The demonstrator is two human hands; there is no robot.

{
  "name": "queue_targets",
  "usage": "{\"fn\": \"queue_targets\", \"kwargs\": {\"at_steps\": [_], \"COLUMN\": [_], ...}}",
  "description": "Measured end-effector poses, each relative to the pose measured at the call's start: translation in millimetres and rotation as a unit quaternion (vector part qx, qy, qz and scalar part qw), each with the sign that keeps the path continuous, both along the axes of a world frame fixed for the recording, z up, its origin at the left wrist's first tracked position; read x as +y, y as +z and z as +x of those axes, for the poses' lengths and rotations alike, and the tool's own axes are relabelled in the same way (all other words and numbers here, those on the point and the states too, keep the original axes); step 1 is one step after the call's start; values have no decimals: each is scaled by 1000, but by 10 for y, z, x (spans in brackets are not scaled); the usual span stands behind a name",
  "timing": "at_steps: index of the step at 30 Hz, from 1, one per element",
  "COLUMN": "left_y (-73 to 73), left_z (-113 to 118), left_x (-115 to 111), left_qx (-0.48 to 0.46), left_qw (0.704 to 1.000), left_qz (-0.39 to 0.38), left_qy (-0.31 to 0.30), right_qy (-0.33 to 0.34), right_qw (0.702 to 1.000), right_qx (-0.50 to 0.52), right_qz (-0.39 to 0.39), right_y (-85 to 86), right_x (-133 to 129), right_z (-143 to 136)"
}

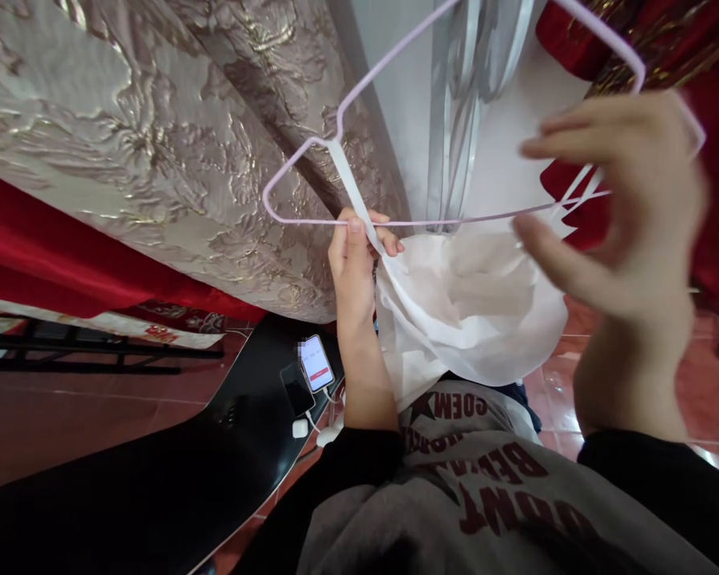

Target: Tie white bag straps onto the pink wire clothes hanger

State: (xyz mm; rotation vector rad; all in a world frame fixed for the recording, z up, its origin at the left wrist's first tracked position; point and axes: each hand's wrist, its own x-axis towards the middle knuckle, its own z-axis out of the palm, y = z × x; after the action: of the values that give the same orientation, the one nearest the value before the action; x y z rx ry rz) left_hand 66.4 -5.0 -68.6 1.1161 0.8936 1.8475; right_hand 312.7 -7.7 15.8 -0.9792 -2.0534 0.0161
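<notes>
A pale lilac clothes hanger point(311, 222) is in front of me, its hook end out of sight past the top edge. From it hangs a thin white garment point(479, 319) by straps; one strap point(351, 180) loops over the notch at the hanger's left shoulder. My left hand point(356, 247) is closed around the hanger's bottom bar and the lower end of that strap. My right hand point(629, 200), blurred at its edges, is raised at the hanger's right side with thumb and fingers apart. Thin straps cross on the bar just behind its thumb.
Patterned shiny fabric point(156, 144) hangs at the left, red cloth point(647, 40) at the upper right. Pale ribbons point(461, 112) dangle behind the hanger. A black bench point(156, 455) at lower left carries a lit phone point(316, 363), a dark phone point(296, 391) and a white charger point(300, 429).
</notes>
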Motion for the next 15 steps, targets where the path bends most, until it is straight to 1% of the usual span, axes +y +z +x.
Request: {"fn": "queue_targets", "kwargs": {"at_steps": [1,2,4,5,7,8,9,10,11,12,13,15], "left_y": [-13,-37,-116,-163,-241,-257,-250,-217,-162,-89,-6,160], "left_z": [14,29,58,68,76,73,65,53,39,22,4,-36], "left_x": [-2,-5,-15,-23,-44,-58,-75,-94,-114,-133,-151,-175], "left_qx": [-1,2,7,7,5,6,9,15,24,37,54,93], "left_qw": [1000,1000,998,997,985,973,958,945,939,940,950,973], "left_qz": [-12,-24,-35,-30,10,42,76,107,131,144,143,107], "left_qy": [7,15,42,72,171,228,277,308,318,306,274,182], "right_qy": [37,57,39,22,6,4,5,5,3,0,-4,-10], "right_qw": [999,997,995,996,998,999,999,1000,1000,1000,1000,1000], "right_qx": [-35,-57,-88,-78,-55,-43,-33,-25,-18,-12,-8,-8], "right_qz": [-2,-17,-33,-30,-14,-4,5,12,15,16,17,19], "right_y": [-120,-248,-508,-629,-824,-892,-938,-964,-974,-972,-963,-940], "right_x": [53,123,259,305,332,319,295,267,243,226,219,227], "right_z": [-55,-92,-127,-131,-132,-132,-133,-133,-132,-129,-125,-114]}}
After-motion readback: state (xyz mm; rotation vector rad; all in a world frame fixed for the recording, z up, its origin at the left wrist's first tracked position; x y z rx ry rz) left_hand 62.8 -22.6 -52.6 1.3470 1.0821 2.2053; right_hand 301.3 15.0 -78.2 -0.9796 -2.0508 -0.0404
